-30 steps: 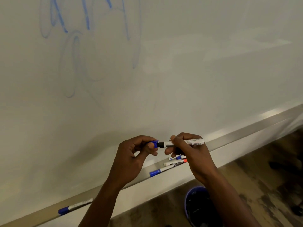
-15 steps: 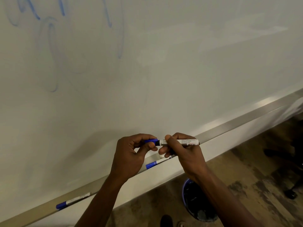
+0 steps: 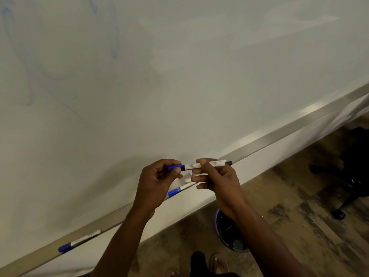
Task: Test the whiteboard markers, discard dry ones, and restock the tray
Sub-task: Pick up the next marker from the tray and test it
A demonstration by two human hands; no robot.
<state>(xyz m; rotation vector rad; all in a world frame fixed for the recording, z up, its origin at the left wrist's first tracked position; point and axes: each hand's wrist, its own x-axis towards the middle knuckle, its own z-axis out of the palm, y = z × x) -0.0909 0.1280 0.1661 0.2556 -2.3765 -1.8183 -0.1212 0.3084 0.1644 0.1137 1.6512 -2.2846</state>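
Item: marker (image 3: 201,166), lying level between both hands, long axis running left-right. I am seeing the left hand (image 3: 157,181) pinching its blue cap (image 3: 175,167), the right hand (image 3: 218,181) gripping the barrel. I am judging the cap is pulling off leftward, along that axis.

Dim, soft light with wide-angle bending

The scene is lit dimly and evenly, in a warm greyish tone. Pale patches of glare are seen high on the whiteboard (image 3: 199,76), and a bright sheen is caught along the metal tray (image 3: 311,113). A soft shadow is cast on the board left of the hands. Straight edges are bowed by the lens. The floor (image 3: 299,206) and far corners are rendered dark and slightly smeared.
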